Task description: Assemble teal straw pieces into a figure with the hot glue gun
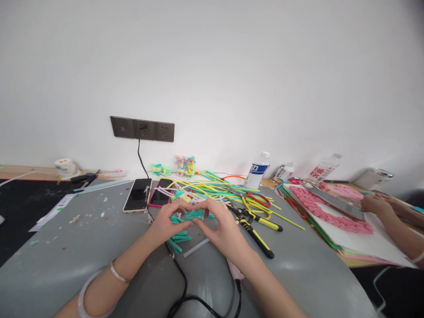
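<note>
Between the fingertips of my left hand and my right hand is a small bundle of teal pipe cleaners. Both hands are closed on it, thumbs below and fingers arched above. More short teal pipe-cleaner pieces lie beneath my left hand. A translucent stick, like a glue stick, rests on the grey mat between my wrists. Partly hidden under my right forearm is a pale pink corded tool.
Yellow-black pliers, scissors and loose pipe cleaners lie beyond my right hand. Two phones are at left. Finished pipe-cleaner figures and a bottle stand by the wall. Another person's hand works at right.
</note>
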Available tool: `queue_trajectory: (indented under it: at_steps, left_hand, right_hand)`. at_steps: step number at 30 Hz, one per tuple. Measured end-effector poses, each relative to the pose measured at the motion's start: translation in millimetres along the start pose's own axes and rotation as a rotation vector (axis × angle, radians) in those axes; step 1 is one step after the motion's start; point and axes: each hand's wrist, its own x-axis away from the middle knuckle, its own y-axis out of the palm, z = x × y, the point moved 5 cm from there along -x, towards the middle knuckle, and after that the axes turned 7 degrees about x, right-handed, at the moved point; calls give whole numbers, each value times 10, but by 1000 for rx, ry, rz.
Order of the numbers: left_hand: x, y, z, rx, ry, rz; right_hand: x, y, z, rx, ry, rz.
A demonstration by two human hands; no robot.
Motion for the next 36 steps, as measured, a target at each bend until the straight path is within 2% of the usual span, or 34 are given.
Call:
queue_trajectory:
  at_steps: [11, 28, 36]
  left_hand:
    - [-16, -22, 125, -74, 156, 42]
    - [-10, -2, 189, -125, 225, 14]
    - [-10, 1, 171, -138, 200, -7]
  right_hand:
    - [46, -34, 83, -52, -7, -12]
    - [45, -86, 10, 17, -44, -17]
    - [38, -83, 4, 11, -37, -15]
